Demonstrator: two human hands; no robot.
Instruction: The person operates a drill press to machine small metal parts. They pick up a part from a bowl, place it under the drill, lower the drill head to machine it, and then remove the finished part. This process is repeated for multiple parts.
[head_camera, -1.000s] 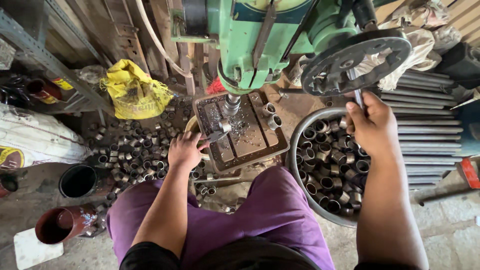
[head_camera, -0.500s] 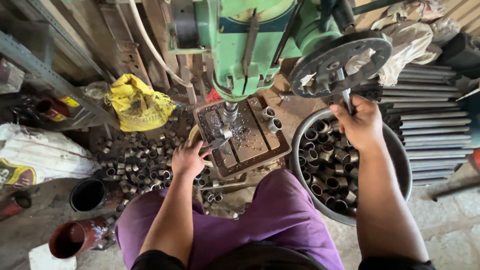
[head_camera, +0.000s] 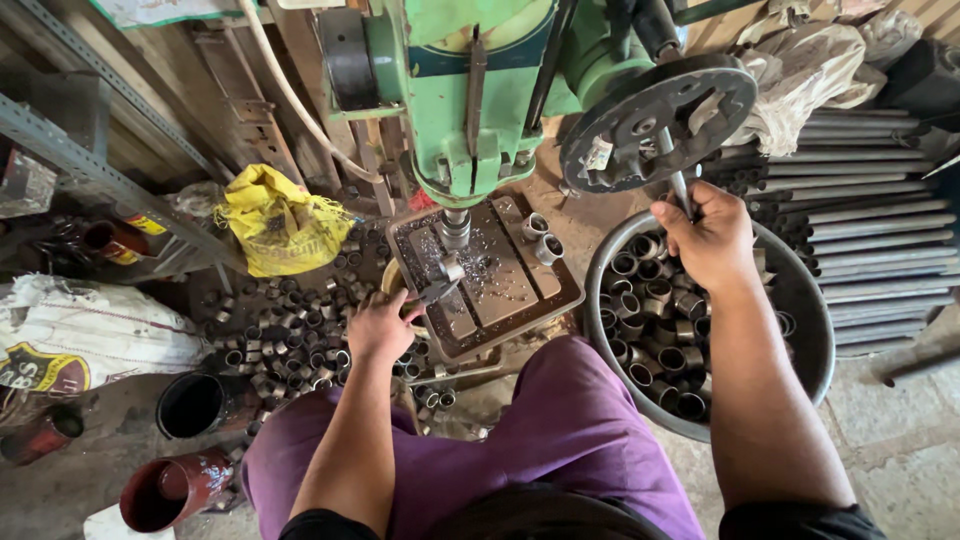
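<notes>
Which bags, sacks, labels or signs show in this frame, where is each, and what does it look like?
Yellow plastic bag: crumpled, on the floor left of the drill table, dark print.
White woven sack: lying far left, with a black and yellow emblem.
Yellow and red sticker: small, on the metal frame at left.

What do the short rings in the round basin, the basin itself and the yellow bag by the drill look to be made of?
Short rings: apparently steel tube offcuts, dull grey with brighter cut rims.
Basin: likely sheet metal, grey and worn, with a thin rolled rim.
Yellow bag: probably thin plastic, crumpled and slightly glossy.
</notes>
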